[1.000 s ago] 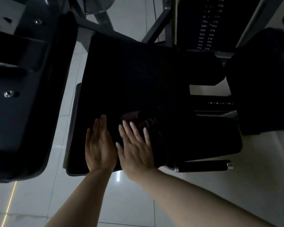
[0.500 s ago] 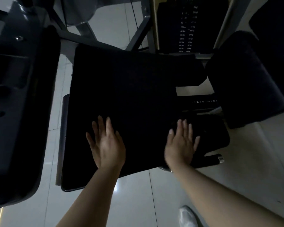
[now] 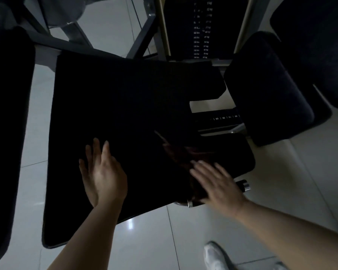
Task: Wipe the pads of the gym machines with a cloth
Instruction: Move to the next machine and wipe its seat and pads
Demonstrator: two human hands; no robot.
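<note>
A wide black seat pad of a gym machine fills the middle of the dim head view. My left hand lies flat on the pad's near left part, fingers straight. My right hand is blurred and presses flat on a dark reddish cloth at the pad's near right edge, fingers straight. The cloth is hard to make out against the pad, and part of it is hidden under my hand.
A second black pad stands at the right, another dark pad at the left edge. The weight stack and frame bars rise behind. A chrome-tipped handle juts out under my right hand. A white shoe is on the tiled floor.
My right hand swept with the cloth from beside my left hand out to the pad's right edge, and has now come a little way back. My left hand stayed flat on the pad.
</note>
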